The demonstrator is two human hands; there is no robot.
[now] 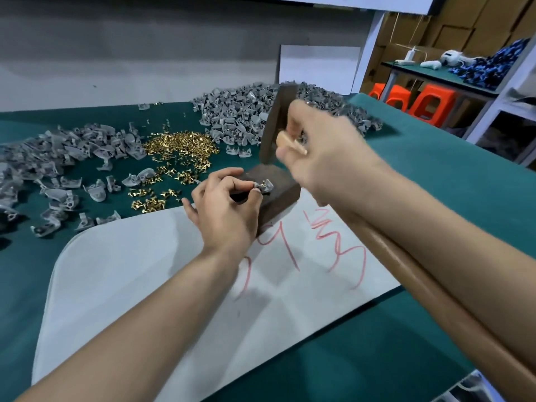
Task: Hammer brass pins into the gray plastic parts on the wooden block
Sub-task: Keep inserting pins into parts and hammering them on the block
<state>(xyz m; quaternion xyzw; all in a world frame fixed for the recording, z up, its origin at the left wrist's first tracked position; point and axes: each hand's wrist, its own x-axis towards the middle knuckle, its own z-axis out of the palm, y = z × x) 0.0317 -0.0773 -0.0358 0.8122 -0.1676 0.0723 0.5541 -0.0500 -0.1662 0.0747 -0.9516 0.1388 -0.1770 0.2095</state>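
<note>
— Brass pins point(179, 146): where are they?
— On your green mat point(435, 175), just right of the loose gray plastic parts point(58, 158). One shows in the gray part point(266, 187) on the wooden block point(282, 197).
— And the hands?
— Your left hand point(226, 207) pinches that part at the block's top. Your right hand point(322, 152) grips the hammer point(274, 129), its head raised above the block.

Right hand point(322, 152) and hammer point(274, 126) smeared by motion; handle point(290, 146) mostly hidden in the fist. Left hand point(226, 207) covers the near left corner of the block point(282, 194). Part point(266, 186) half under left fingertips point(256, 193); pin point(263, 182) too small to judge seating. Gray pile point(43, 158) left of left hand cut by frame edge.
</note>
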